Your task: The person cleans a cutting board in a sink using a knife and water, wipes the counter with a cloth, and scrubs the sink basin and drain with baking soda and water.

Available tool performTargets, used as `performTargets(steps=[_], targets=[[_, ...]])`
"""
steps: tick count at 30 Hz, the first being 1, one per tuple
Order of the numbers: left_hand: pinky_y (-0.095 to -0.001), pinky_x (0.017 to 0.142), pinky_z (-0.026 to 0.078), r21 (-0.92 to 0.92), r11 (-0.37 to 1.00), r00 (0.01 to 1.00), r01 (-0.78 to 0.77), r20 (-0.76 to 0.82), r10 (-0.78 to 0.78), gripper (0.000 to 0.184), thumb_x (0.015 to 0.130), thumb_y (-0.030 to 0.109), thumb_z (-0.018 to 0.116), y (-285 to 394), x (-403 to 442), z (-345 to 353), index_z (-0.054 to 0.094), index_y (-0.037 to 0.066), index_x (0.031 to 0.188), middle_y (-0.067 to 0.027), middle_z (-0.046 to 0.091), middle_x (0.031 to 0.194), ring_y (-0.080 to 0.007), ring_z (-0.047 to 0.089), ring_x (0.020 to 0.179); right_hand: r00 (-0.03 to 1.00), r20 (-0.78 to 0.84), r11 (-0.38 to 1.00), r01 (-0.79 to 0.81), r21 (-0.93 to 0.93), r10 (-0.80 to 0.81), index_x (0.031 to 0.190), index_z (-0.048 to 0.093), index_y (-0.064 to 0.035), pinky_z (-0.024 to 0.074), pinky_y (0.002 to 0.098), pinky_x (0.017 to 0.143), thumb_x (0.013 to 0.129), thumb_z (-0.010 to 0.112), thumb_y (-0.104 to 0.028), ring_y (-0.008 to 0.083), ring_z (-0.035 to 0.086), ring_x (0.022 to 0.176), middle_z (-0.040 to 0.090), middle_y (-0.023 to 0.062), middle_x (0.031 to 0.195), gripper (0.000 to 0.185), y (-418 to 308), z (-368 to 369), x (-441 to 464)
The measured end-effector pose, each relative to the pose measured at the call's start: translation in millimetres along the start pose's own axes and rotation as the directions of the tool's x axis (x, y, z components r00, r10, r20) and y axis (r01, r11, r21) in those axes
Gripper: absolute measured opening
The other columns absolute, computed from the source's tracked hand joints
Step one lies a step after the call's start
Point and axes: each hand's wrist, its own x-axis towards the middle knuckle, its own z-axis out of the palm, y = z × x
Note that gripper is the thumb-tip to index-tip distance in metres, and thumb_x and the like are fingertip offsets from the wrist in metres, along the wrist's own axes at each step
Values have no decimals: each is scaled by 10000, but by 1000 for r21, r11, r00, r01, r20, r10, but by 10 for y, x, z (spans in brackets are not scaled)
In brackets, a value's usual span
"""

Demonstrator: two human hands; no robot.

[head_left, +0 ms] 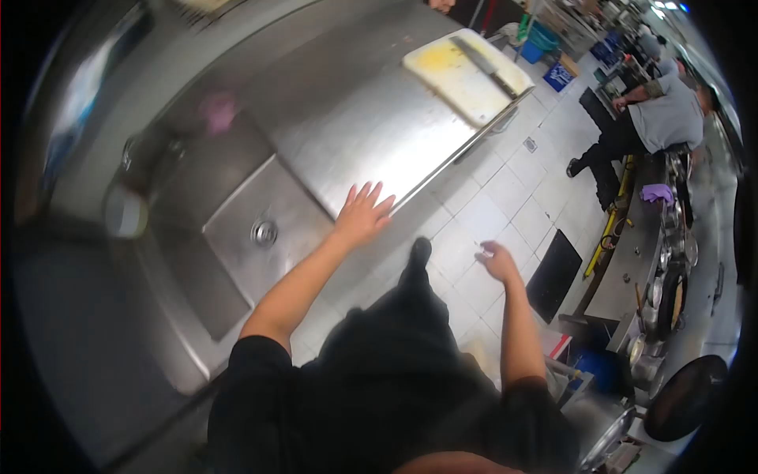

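My left hand (pixel 365 215) lies with fingers spread over the front edge of the steel counter (pixel 339 118), just right of the sink (pixel 264 229). Nothing is in it. Above the tiled floor (pixel 466 229), my right hand (pixel 497 261) hangs with its fingers loosely curled and apart, touching nothing. Farther along the counter is a white cutting board (pixel 446 71) with yellow stains. A large knife (pixel 483 66) rests across it. The sink's drain is visible, and a pink cloth (pixel 219 111) sits behind the basin.
A person in a grey shirt (pixel 667 114) is at the right beside the cooking line. A black mat (pixel 554 276) lies on the floor. Pans (pixel 673 300) and a purple cloth (pixel 656 193) are along the right. A blue box (pixel 559 75) stands beyond the board.
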Motion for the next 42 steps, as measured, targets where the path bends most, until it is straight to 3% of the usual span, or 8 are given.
performTargets(steps=[4,8,10,13,14,18,31,42], targets=[[-543,1181,154,210,939,962,272,-94,-257,593,942,470,536,-592,600,175,440,214,1468,-135,373,1539,-325,276,1449,930,-328,984,177,-5,-169,1191,635,-35,473,423,977,809,728,-295,371,606,1130,656,211,1177,471,-396,-1095,1651],[-505,1035,394,285,121,226,951,-373,-900,478,904,389,581,-1482,386,-402,600,113,1294,-167,578,1321,-346,519,1250,798,-521,953,241,-184,-302,1167,633,-34,435,446,982,790,750,-318,351,547,1172,599,172,1256,486,-571,-1771,3604],[-472,1020,419,329,-208,157,921,-803,-574,406,918,312,599,-1896,154,-340,627,68,1241,-201,600,1265,-360,562,1179,794,-536,956,209,-207,-289,1157,634,-32,423,450,986,788,754,-336,348,530,1186,575,165,1286,493,-803,-2112,4286],[-421,965,473,134,358,369,924,-560,-742,331,920,214,630,-1448,1195,-608,635,33,1196,-183,645,1178,-316,608,1109,939,-323,941,1,-339,-117,1107,644,-22,399,455,1004,766,751,-326,353,505,1198,554,147,1284,469,-869,-2398,4924],[-364,861,527,-448,494,350,745,-367,-862,271,915,134,647,-1448,1501,-250,636,16,1159,-151,677,1088,-255,653,1011,925,-300,909,100,-404,-235,1093,651,-36,400,460,998,739,751,-316,355,511,1179,564,143,1241,463,-771,-2524,5087],[-333,888,535,-798,-338,543,500,592,-595,400,948,165,590,68,3427,269,527,-11,1302,-133,647,1149,-207,645,1028,776,-370,805,280,-523,-511,1001,656,-85,430,472,961,661,728,-266,367,533,1129,565,162,1198,392,-281,-2979,5780],[-348,934,431,-699,-606,351,379,715,-605,293,867,249,569,529,4365,494,613,37,1065,-92,601,1044,-207,563,999,963,-46,941,250,-228,-267,941,604,-145,478,442,952,651,693,-246,423,558,1192,425,248,1476,320,-264,-3350,5968],[-484,1059,440,-689,-713,800,133,499,-333,526,820,-9,608,484,4653,547,468,-69,1324,-188,574,1277,-331,574,1191,959,163,972,237,-7,-232,975,613,-42,490,361,877,660,698,-205,293,640,1052,653,214,1165,365,-147,-3470,6116]])
